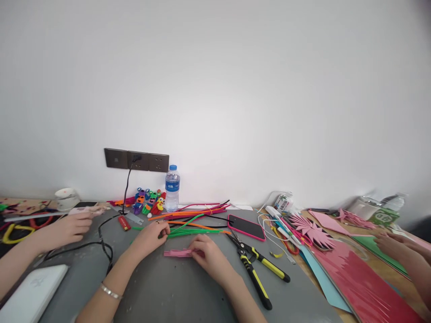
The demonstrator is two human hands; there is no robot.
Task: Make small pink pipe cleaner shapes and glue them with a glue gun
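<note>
Pink pipe cleaners point(177, 253) lie in a short bundle on the grey mat, and the fingers of my right hand point(208, 258) are closed on their right end. My left hand point(150, 237), with a silver bracelet at the wrist, is curled shut beside the left part of the green pipe cleaners point(198, 232); what its fingertips hold is too small to make out. Orange and red pipe cleaners point(191, 211) lie beyond both hands. Yellow-black pliers point(251, 264) rest to the right of my right hand, below a pink-edged phone point(247, 227).
Pipe-cleaner figures point(148, 202) and a water bottle point(172, 190) stand by the wall. A red lighter point(124, 223), black cable point(100, 233) and white power bank point(33, 294) lie left. Another person's hand point(69, 231) is left; others' hands point(397, 249) are right, near red sheets point(363, 278).
</note>
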